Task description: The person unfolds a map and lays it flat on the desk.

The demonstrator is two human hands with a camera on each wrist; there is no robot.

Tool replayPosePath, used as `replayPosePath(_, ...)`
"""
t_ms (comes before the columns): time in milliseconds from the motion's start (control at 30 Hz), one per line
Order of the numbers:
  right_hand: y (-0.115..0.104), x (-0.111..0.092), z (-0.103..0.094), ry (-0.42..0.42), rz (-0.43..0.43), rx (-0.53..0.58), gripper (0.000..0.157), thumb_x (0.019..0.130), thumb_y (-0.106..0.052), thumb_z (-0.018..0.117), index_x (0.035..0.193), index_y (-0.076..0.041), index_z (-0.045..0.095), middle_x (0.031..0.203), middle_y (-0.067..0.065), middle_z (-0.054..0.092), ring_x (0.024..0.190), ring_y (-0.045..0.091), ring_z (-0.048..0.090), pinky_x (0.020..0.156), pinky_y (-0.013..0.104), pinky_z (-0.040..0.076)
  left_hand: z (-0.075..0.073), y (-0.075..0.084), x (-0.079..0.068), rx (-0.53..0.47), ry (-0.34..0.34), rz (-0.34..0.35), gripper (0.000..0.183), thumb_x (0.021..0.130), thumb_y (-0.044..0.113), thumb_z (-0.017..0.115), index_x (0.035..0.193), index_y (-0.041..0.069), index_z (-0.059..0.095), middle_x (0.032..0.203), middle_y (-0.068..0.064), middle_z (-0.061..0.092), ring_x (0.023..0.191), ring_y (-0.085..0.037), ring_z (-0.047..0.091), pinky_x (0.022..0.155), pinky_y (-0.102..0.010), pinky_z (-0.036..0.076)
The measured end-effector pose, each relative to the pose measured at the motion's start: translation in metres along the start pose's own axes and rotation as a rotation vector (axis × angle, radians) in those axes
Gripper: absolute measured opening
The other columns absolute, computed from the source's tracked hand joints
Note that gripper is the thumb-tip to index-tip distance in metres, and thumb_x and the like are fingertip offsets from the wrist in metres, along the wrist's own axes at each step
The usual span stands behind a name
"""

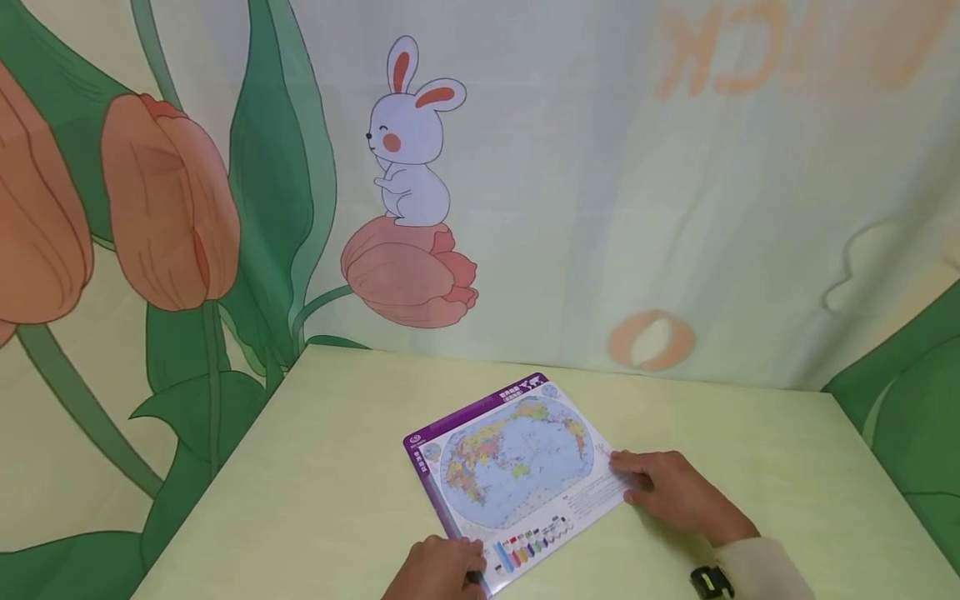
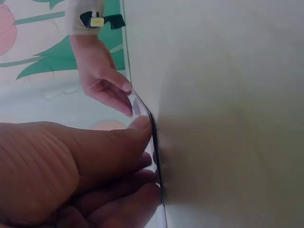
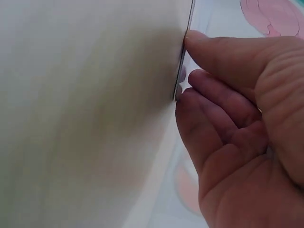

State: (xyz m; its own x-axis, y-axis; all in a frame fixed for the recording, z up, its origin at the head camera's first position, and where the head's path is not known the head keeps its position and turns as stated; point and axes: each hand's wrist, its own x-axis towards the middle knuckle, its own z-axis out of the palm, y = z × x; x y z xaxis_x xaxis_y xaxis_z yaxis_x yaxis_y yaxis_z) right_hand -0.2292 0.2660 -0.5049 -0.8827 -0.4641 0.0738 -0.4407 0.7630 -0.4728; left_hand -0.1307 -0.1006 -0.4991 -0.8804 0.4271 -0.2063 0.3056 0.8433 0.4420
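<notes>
A thin world map board (image 1: pixel 517 467) with a purple band along its top and left edges lies turned at an angle on the table, map side up. My left hand (image 1: pixel 442 571) holds its near left corner; in the left wrist view that hand's thumb and fingers (image 2: pixel 114 147) meet the thin edge. At the right corner, my right hand (image 1: pixel 678 492) holds the board between thumb and fingers. From the right wrist, the hand (image 3: pixel 237 118) is seen with thumb and fingertips against the board's edge (image 3: pixel 183 61). Parts of the left hand are cut off below the head view.
The pale yellow-green table (image 1: pixel 285 467) spreads around the board. Behind it hangs a curtain (image 1: pixel 540 208) printed with tulips and a white rabbit. A dark strap device (image 1: pixel 711 582) sits on the right wrist over a light sleeve.
</notes>
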Motion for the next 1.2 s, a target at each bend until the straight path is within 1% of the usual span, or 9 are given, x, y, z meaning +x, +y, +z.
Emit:
replayPosePath(133,-0.016,-0.005,0.004,0.051,0.038,-0.028,0.051,0.084,-0.011,0.088,0.133,-0.007,0.073,0.139,0.008,0.072,0.13,0.033,0.068,0.105,0.048,0.056,-0.006,-0.005,0.0,-0.152,0.003,-0.058,0.024,0.088,0.023,0.085,0.112,0.015,0.084,0.115,0.003,0.081,0.092,-0.016,0.073,0.08,-0.028,0.058)
replayPosePath(200,-0.028,-0.007,0.008,0.069,0.042,-0.025,0.053,0.082,-0.013,0.09,0.132,-0.007,0.074,0.138,0.007,0.073,0.128,0.031,0.069,0.105,0.049,0.056,-0.01,-0.01,-0.001,-0.186,0.032,-0.041,0.026,0.088,0.022,0.086,0.113,0.016,0.084,0.106,0.006,0.081,0.083,-0.011,0.068,0.076,-0.025,0.056)
replayPosePath(300,-0.052,-0.011,0.017,0.076,0.061,-0.06,0.053,0.082,-0.02,0.091,0.132,-0.01,0.075,0.138,0.003,0.073,0.127,0.027,0.07,0.106,0.048,0.056,-0.018,-0.017,-0.002,-0.196,0.088,-0.007,0.031,0.087,0.02,0.087,0.117,0.018,0.083,0.103,0.007,0.081,0.082,-0.007,0.061,0.074,-0.023,0.05)
replayPosePath(400,-0.082,-0.014,0.028,0.061,0.074,-0.063,0.053,0.082,-0.027,0.091,0.131,-0.012,0.076,0.137,0.001,0.074,0.126,0.024,0.071,0.107,0.047,0.056,-0.026,-0.025,-0.001,-0.183,0.137,0.009,0.035,0.086,0.018,0.088,0.121,0.018,0.082,0.113,0.003,0.081,0.091,-0.008,0.065,0.081,-0.027,0.054)
replayPosePath(533,-0.121,-0.016,0.043,-0.002,0.071,-0.014,0.057,0.082,-0.034,0.089,0.132,-0.011,0.075,0.134,0.003,0.075,0.122,0.02,0.072,0.104,0.043,0.058,-0.035,-0.042,0.005,-0.163,0.199,0.049,0.039,0.084,0.015,0.089,0.122,0.017,0.081,0.12,-0.001,0.081,0.106,-0.016,0.074,0.096,-0.039,0.061)
replayPosePath(767,-0.166,-0.011,0.064,-0.106,0.045,0.021,0.052,0.081,-0.039,0.089,0.124,-0.013,0.077,0.123,0.006,0.079,0.099,0.011,0.072,0.087,0.031,0.06,-0.055,-0.077,0.027,-0.186,0.247,0.113,0.041,0.086,0.009,0.086,0.126,0.01,0.079,0.126,-0.009,0.078,0.117,-0.026,0.074,0.101,-0.048,0.059)
replayPosePath(1000,-0.191,-0.005,0.092,-0.072,-0.084,-0.057,0.04,0.083,-0.038,0.086,0.114,-0.014,0.078,0.126,0.007,0.078,0.105,0.022,0.078,0.085,0.031,0.062,-0.076,-0.11,0.054,-0.187,0.257,0.102,0.049,0.087,0.004,0.084,0.134,0.013,0.074,0.135,-0.007,0.074,0.128,-0.031,0.069,0.108,-0.05,0.055)
replayPosePath(1100,-0.189,0.001,0.111,-0.107,-0.107,-0.08,0.047,0.088,-0.048,0.08,0.122,-0.016,0.078,0.13,0.005,0.077,0.108,0.025,0.078,0.088,0.034,0.063,-0.083,-0.122,0.066,-0.214,0.217,0.052,0.053,0.089,0.005,0.083,0.139,0.017,0.071,0.141,-0.004,0.071,0.134,-0.03,0.065,0.112,-0.05,0.052)
replayPosePath(1200,-0.174,0.011,0.139,-0.142,-0.128,-0.108,0.058,0.09,-0.067,0.069,0.127,-0.023,0.078,0.135,0.0,0.075,0.11,0.021,0.077,0.085,0.034,0.063,-0.089,-0.13,0.076,-0.213,0.174,0.017,0.057,0.09,0.007,0.083,0.144,0.018,0.067,0.146,-0.001,0.068,0.14,-0.029,0.061,0.115,-0.05,0.05)
